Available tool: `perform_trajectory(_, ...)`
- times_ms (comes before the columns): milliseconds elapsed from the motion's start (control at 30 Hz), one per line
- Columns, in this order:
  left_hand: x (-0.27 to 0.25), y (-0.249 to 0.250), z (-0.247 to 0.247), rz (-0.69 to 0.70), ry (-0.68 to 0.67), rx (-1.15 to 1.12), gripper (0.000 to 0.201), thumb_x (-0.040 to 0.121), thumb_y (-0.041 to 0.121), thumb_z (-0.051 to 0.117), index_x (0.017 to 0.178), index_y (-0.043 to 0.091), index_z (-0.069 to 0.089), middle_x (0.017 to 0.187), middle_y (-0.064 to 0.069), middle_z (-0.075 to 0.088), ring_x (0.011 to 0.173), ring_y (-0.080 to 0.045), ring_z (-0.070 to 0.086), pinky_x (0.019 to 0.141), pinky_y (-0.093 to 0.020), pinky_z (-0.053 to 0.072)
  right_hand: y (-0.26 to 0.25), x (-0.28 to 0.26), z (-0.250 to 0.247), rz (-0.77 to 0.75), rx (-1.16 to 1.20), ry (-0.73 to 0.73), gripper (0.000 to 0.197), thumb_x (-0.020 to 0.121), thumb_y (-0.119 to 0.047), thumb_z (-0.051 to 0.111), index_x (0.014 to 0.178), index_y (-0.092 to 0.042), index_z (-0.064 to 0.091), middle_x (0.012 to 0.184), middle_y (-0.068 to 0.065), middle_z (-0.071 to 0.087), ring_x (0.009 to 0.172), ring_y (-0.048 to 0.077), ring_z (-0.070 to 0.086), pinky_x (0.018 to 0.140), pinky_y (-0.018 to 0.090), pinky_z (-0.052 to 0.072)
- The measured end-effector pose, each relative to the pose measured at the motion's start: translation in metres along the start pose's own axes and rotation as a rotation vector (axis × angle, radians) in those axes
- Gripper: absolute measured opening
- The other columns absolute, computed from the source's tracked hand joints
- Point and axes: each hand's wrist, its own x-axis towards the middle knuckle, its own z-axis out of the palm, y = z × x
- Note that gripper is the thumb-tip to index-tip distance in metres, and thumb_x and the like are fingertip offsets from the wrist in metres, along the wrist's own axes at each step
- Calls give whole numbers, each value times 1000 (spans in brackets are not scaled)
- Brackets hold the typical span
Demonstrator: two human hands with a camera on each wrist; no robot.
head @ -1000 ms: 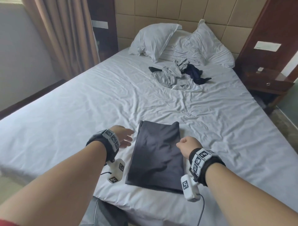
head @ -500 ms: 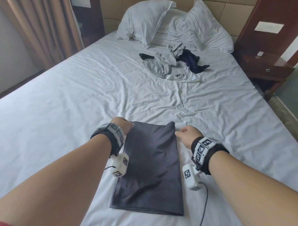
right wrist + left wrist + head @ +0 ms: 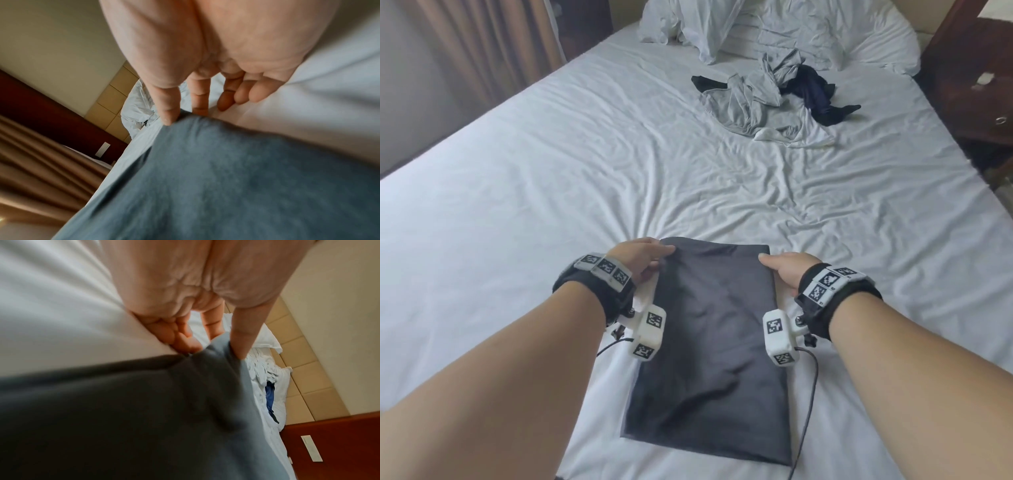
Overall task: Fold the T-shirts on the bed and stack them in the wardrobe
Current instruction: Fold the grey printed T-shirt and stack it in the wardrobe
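Dark grey T-shirt (image 3: 709, 346), folded to a long rectangle, lying flat on the white bed (image 3: 517, 205) at the near edge.

Held at both far corners: left hand (image 3: 638, 258) with thumb on top and fingers tucked beneath the corner; right hand (image 3: 786, 270) with thumb pressed on the opposite corner, index probably under the cloth, remaining fingers loose on the sheet (blurred wrist view, so not certain). Next fold likely far edge toward near edge. Risks: unequal lift at the two corners, giving a skewed fold; weak right-side pinch, letting layers slip and splay; sheet caught together with the cloth by the tucked left fingers. Further crumpled shirts (image 3: 767, 99) waiting near the pillows (image 3: 722, 24), well apart.
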Motion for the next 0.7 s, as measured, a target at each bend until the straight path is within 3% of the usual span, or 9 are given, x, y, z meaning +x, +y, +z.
perform_trajectory(67, -1, -11, -3, 33, 11, -36, 38, 84, 12, 81, 58, 21, 55, 63, -3, 56, 50, -13, 55, 53, -24, 34, 1, 1, 1, -23, -46, -4, 60, 98, -45, 60, 144, -6, 52, 149, 10, 50, 130, 28, 52, 106, 37, 44)
perform_trajectory(100, -2, -11, -2, 33, 8, -31, 37, 85, 12, 81, 61, 21, 54, 62, -3, 58, 49, -13, 56, 51, -23, 35, 1, 1, 0, -28, -57, -13, 57, 99, -44, 59, 143, -7, 53, 151, 10, 50, 134, 28, 50, 110, 37, 41)
perform_trajectory(167, 0, -8, 0, 21, 49, -28, 35, 83, 17, 84, 63, 21, 55, 63, -2, 60, 50, -14, 55, 47, -23, 36, 3, 2, -2, -32, -64, -27, 53, 101, -43, 56, 141, -8, 55, 138, 7, 59, 120, 21, 55, 106, 31, 43)
perform_trajectory(233, 7, -6, 6, 31, 83, 43, 32, 81, 26, 86, 67, 23, 57, 69, -3, 61, 52, -16, 53, 51, -24, 35, 8, 6, -3, -14, -17, -26, 51, 99, -41, 59, 139, -9, 58, 102, -2, 63, 95, 13, 54, 94, 28, 46)
perform_trajectory(267, 9, -4, 10, 40, 106, 122, 29, 82, 30, 84, 71, 23, 58, 70, -2, 60, 54, -17, 52, 52, -24, 36, 11, 9, -3, 8, 20, -11, 51, 98, -40, 62, 138, -9, 59, 93, -6, 58, 93, 14, 53, 95, 31, 48)
perform_trajectory(433, 13, 2, 19, 91, 169, 360, 26, 90, 38, 75, 101, 17, 63, 86, -3, 61, 77, -22, 57, 72, -28, 44, 16, 16, 1, 30, 49, 26, 48, 97, -36, 65, 135, -8, 61, 84, -9, 52, 99, 19, 50, 102, 35, 46)
perform_trajectory(567, 11, 5, 18, 85, 176, 501, 36, 91, 46, 71, 105, 14, 66, 92, -8, 67, 79, -25, 62, 72, -30, 47, 19, 20, 2, 45, 78, 32, 48, 96, -36, 65, 135, -8, 61, 96, -1, 57, 98, 19, 50, 100, 34, 47)
perform_trajectory(633, 10, 10, 18, 48, 151, 594, 53, 90, 54, 69, 110, 4, 68, 105, -19, 70, 97, -36, 69, 78, -35, 51, 20, 22, 2, 50, 119, 32, 48, 96, -34, 67, 136, -8, 60, 85, -6, 53, 97, 19, 50, 95, 32, 47)
perform_trajectory(700, 11, 16, 20, 3, 143, 653, 72, 84, 62, 71, 118, -2, 66, 109, -24, 70, 109, -42, 67, 79, -37, 52, 20, 22, 1, 51, 134, 25, 48, 96, -33, 67, 136, -7, 60, 88, -4, 54, 97, 19, 50, 91, 31, 45)
